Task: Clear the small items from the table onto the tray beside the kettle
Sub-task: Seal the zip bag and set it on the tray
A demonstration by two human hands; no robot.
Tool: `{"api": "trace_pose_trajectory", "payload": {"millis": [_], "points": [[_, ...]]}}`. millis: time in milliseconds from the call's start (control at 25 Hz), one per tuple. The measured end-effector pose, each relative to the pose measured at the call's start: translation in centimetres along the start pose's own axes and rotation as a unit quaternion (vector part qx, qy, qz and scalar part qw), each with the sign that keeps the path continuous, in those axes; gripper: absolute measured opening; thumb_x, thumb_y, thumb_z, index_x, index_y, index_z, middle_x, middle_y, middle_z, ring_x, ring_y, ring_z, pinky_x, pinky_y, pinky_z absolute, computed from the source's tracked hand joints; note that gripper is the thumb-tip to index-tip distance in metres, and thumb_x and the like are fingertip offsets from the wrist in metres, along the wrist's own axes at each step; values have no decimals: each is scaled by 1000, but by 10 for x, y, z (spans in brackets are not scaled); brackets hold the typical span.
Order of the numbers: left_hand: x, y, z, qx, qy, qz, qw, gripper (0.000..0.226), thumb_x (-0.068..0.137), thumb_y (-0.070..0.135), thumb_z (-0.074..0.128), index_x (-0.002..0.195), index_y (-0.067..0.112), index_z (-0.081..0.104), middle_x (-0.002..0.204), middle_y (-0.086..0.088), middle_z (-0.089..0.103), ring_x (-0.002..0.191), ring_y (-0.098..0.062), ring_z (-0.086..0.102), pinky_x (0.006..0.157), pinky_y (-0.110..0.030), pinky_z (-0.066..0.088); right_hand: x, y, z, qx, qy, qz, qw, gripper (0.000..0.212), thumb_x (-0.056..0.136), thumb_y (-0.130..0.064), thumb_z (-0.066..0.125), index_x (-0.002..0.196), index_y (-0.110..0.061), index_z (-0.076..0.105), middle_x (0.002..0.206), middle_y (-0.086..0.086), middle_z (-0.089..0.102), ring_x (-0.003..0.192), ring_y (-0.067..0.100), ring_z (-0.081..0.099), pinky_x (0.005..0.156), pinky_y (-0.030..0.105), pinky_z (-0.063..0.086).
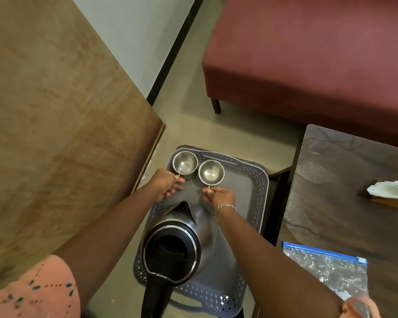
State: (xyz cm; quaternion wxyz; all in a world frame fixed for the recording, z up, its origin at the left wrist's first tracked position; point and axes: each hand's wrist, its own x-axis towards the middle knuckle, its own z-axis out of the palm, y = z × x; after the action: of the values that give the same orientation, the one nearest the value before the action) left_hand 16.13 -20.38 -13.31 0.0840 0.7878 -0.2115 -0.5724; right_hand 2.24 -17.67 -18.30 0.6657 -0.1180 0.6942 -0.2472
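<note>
A grey perforated tray [251,193] lies low between two tables. A steel kettle [177,244] with a black lid and handle stands on its near half. Two small steel cups sit side by side at its far end. My left hand [166,185] pinches the handle of the left cup [184,162]. The handle of the right cup [211,172] is pinched by my right hand [221,197], which wears a thin bracelet. Both cups look empty and upright.
A brown wooden table [55,134] fills the left. A dark table [342,203] at the right carries a clear zip bag [326,269] with a blue seal and a tissue holder [391,193]. A maroon sofa [308,53] stands beyond, on a grey floor.
</note>
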Motion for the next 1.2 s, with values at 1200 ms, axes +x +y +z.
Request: {"api": "trace_pose_trajectory", "payload": {"millis": [1200], "points": [[-234,-76,239,161,-28,226,960,12,90,16,56,100,14,61,106,-14,64,91,-25,60,70,-23,49,-121,20,-397,-45,87,-73,993,25,85,11,51,74,-11,54,69,5,52,38,-1,55,43,8,45]]}}
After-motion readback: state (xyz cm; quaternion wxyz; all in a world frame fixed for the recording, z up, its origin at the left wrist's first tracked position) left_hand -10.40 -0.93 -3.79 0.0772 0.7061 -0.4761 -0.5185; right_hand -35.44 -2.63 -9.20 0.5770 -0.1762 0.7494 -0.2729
